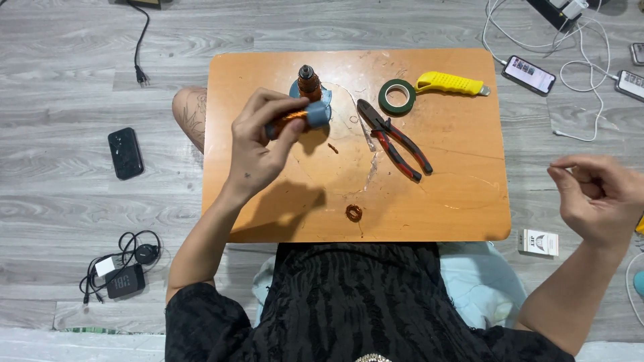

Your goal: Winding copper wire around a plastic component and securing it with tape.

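My left hand (258, 141) is raised over the small orange table (463, 208) and grips a blue spool wound with copper wire (298, 119). Just behind it stands a small motor armature with copper windings (308, 80). My right hand (597, 198) is held far out to the right, beyond the table's edge, with thumb and fingers pinched together; a very thin wire seems to run from the spool towards it, but I cannot tell for sure. A small coil of copper wire (353, 213) lies near the table's front edge.
Red-handled pliers (394, 141), a roll of dark green tape (397, 96) and a yellow utility knife (451, 84) lie on the table's right half. On the grey floor are a black phone (125, 153), a charger with cables (121, 271), two phones on white cables (530, 74), and a small white box (539, 242).
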